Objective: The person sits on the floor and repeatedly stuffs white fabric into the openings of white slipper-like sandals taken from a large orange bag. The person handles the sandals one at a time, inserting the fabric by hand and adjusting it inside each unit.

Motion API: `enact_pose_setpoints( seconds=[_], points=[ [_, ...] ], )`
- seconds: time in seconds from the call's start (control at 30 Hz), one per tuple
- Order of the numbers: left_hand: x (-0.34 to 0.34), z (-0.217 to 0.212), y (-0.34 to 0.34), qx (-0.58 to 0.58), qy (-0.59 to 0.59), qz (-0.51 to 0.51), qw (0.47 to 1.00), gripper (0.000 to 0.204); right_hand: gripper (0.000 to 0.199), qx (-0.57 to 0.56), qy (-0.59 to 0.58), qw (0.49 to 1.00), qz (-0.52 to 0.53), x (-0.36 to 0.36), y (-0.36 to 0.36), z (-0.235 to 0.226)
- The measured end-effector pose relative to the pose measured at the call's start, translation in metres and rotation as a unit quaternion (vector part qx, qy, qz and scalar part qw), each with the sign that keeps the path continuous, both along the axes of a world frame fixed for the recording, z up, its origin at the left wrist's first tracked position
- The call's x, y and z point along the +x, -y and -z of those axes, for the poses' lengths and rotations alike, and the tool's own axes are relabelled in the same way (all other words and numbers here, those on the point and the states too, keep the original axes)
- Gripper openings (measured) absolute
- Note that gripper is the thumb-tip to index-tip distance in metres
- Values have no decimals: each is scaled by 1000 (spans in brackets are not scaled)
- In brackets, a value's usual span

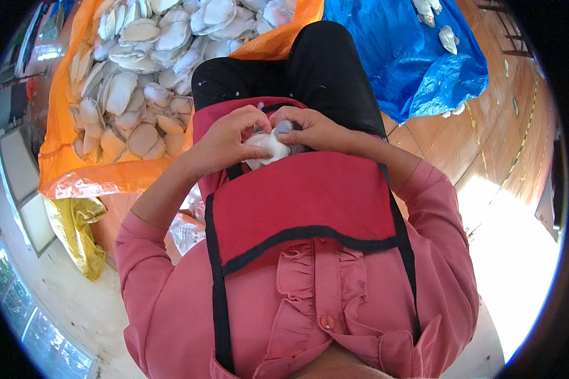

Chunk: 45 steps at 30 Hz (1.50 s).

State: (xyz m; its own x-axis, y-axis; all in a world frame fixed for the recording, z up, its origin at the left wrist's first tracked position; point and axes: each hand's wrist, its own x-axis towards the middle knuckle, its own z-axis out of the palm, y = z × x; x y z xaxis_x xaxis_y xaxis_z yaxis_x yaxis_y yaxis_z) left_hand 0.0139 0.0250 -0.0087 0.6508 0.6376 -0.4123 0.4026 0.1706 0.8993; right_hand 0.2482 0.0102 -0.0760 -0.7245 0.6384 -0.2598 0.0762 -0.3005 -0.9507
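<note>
Left grip (232, 136), right grip (316, 129) pinching white item (277, 147); orange sheet (107, 177) holds pale flat pieces (146, 140).

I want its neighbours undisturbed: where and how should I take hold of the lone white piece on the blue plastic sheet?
Probably pinch the lone white piece across its middle, on the two long sides, coming from above and the near right: it looks longer than wide, and its white neighbours lie beyond it, leftward.

No text can be read, that on the plastic bag (186, 234) being too small.
</note>
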Motion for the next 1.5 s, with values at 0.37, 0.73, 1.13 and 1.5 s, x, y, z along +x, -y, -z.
enact_pose_setpoints(
  seconds=[0.37, 0.73, 1.13, 1.5],
  points=[
    [-7, 25, -4, -40, 32, 18, 999, 31, 17, 0, 5, 996, 83, -16, 5, 19],
    [-11, 41, 1, -205, 90, -89, 971, 23, 21, -137, 63, 981, 124, -15, -2, 34],
    [-16, 46, 0, -259, 50, -109, 958, 25, 20, -229, 56, 967, 97, -41, -18, 47],
    [-20, 45, 27, -184, 61, -118, 974, 12, 21, -248, 108, 961, 57, -47, -20, 56]
  ],
)
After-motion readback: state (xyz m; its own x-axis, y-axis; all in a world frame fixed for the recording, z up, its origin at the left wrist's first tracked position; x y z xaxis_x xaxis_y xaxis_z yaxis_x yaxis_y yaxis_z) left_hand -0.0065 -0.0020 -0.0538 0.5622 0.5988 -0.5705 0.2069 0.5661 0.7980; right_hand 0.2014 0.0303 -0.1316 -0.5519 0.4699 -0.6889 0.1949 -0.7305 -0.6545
